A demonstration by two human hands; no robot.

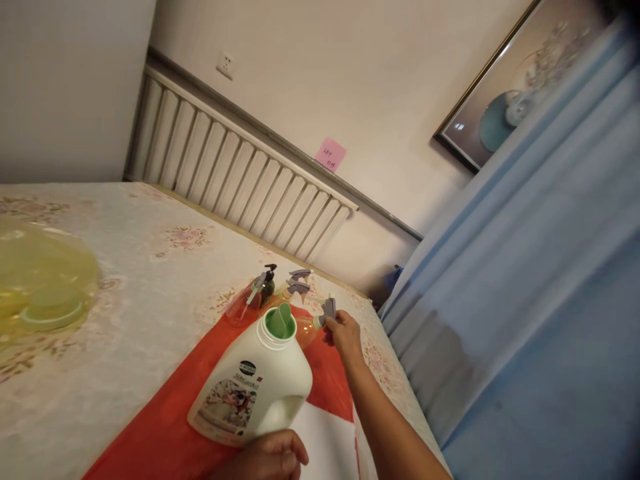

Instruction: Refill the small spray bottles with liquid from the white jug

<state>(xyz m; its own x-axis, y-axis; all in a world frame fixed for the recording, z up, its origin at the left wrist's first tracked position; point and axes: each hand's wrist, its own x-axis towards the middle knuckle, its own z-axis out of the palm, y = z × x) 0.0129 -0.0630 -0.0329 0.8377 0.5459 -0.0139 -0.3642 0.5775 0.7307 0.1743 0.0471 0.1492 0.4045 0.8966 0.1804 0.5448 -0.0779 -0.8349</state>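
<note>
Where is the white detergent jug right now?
Head view, lower centre, over the red cloth: the left hand holds the white detergent jug, its green spout beside the right hand on a spray bottle.

Spray bottles [295,288] cluster just behind the jug [255,387], on the mat [165,433]

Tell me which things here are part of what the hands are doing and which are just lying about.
In use:
white jug, held by left hand
spray bottle, held at its trigger by right hand

Lying about:
pump bottle
yellow basin
pink note
</note>
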